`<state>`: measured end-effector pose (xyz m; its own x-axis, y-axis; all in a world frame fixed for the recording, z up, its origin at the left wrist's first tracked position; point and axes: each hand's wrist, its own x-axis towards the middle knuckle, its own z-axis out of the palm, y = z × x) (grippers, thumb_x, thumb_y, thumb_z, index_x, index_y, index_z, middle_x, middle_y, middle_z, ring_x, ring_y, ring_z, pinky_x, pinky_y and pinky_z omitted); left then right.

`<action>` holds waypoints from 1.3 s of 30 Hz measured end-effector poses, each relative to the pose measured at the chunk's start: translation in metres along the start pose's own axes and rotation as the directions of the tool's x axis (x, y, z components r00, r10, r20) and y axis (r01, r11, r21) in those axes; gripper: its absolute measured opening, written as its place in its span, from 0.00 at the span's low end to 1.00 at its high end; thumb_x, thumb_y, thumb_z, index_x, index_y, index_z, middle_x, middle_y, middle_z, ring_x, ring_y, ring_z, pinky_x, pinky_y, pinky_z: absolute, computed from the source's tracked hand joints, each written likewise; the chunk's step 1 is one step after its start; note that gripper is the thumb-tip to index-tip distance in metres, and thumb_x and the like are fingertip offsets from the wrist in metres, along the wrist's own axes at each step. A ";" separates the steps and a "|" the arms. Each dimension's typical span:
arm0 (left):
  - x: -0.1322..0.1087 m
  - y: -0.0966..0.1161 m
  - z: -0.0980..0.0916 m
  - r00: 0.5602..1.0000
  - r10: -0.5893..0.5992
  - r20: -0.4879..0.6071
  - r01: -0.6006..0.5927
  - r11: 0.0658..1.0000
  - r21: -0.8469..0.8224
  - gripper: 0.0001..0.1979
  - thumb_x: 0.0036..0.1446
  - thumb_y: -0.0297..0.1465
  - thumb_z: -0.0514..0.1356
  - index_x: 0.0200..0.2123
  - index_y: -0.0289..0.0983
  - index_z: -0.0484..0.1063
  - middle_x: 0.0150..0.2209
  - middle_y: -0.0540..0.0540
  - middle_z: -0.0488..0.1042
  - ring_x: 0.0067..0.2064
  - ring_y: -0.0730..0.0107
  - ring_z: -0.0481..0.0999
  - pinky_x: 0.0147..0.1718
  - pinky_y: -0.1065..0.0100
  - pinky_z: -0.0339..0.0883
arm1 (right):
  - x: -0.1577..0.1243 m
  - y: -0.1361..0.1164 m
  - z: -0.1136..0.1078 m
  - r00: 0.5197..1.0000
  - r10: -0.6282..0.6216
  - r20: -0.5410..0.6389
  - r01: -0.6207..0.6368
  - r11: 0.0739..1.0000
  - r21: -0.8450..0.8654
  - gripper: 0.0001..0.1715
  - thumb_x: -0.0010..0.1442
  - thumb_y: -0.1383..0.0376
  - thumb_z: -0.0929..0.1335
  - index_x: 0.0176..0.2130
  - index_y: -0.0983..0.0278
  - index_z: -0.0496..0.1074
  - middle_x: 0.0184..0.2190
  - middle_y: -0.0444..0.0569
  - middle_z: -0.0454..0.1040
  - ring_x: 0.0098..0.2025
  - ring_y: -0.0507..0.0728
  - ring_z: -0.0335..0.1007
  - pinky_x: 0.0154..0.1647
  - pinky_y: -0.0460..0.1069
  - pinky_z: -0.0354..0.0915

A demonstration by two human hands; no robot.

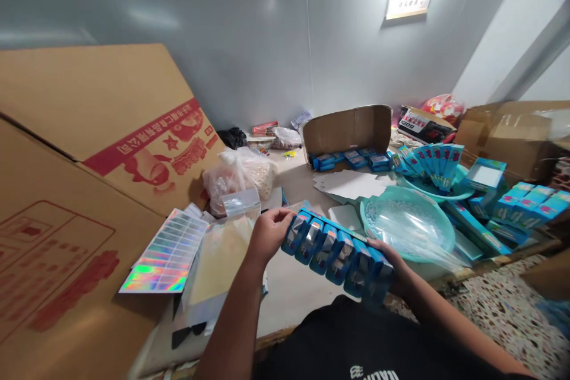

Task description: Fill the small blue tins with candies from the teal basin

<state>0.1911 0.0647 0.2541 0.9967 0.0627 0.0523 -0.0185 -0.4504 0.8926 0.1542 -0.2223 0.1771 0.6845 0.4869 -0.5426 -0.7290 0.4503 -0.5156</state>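
A row of small blue boxes (336, 255) with clear fronts, joined along a blue strip, is held tilted above the table edge, close to my body. At its left end my left hand (272, 230) pinches the top edge between thumb and fingers. My right hand (395, 267) grips the opposite end; most of its fingers are hidden behind the row. Just beyond my right hand sits a turquoise basin (371, 231) filled with small pale beads under clear plastic. White card sheets (350, 184) lie behind the row.
Large cardboard cartons (146, 124) stand at the left. Shiny holographic sticker sheets (164, 255) lie beside them, near a plastic bag (243, 175). At the back an open carton (347, 130) holds blue packs. Blue boxes (529, 205) and a second basin (463, 190) occupy the right.
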 end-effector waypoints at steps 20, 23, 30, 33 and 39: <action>0.004 0.015 0.000 0.520 0.848 -0.104 -0.550 0.426 0.718 0.11 0.61 0.23 0.58 0.46 0.35 0.75 0.44 0.40 0.82 0.47 0.63 0.81 0.50 0.62 0.74 | 0.013 0.008 0.025 0.970 -0.213 0.119 0.193 0.968 0.158 0.23 0.52 0.51 0.71 0.39 0.66 0.77 0.34 0.55 0.81 0.43 0.66 0.78 0.49 0.59 0.71; 0.003 0.022 -0.001 0.471 0.877 -0.091 -0.602 0.395 0.694 0.13 0.60 0.22 0.60 0.47 0.36 0.76 0.45 0.41 0.82 0.49 0.63 0.81 0.52 0.62 0.74 | 0.013 0.007 0.027 0.964 -0.225 0.141 0.205 0.968 0.146 0.22 0.52 0.50 0.71 0.36 0.66 0.78 0.32 0.55 0.80 0.41 0.65 0.78 0.47 0.59 0.72; -0.001 0.041 0.011 0.387 0.917 -0.101 -0.625 0.341 0.702 0.14 0.58 0.23 0.63 0.47 0.41 0.76 0.45 0.46 0.82 0.50 0.61 0.80 0.60 0.51 0.64 | 0.019 0.013 0.038 0.948 -0.296 0.117 0.275 0.946 0.171 0.25 0.54 0.44 0.68 0.36 0.62 0.76 0.32 0.54 0.79 0.38 0.64 0.77 0.41 0.58 0.73; -0.004 0.049 0.020 0.388 0.901 -0.192 -0.567 0.398 0.721 0.12 0.57 0.22 0.64 0.44 0.41 0.76 0.40 0.48 0.82 0.51 0.60 0.79 0.61 0.49 0.62 | 0.020 0.016 0.039 0.953 -0.278 0.121 0.253 0.949 0.191 0.27 0.52 0.42 0.69 0.36 0.62 0.76 0.30 0.54 0.78 0.37 0.64 0.77 0.35 0.55 0.72; 0.003 0.071 0.029 0.495 0.773 -0.397 -0.493 0.626 0.604 0.14 0.58 0.27 0.63 0.48 0.37 0.77 0.41 0.43 0.74 0.46 0.64 0.77 0.48 0.62 0.73 | 0.014 0.008 0.039 0.958 -0.251 0.140 0.218 0.951 0.219 0.22 0.46 0.46 0.73 0.31 0.61 0.77 0.28 0.51 0.79 0.39 0.64 0.77 0.41 0.56 0.73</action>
<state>0.1948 0.0070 0.3050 0.4473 0.0363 0.8936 -0.4550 -0.8509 0.2623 0.1572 -0.1823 0.1914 0.8379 0.4576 -0.2975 -0.5458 0.6980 -0.4635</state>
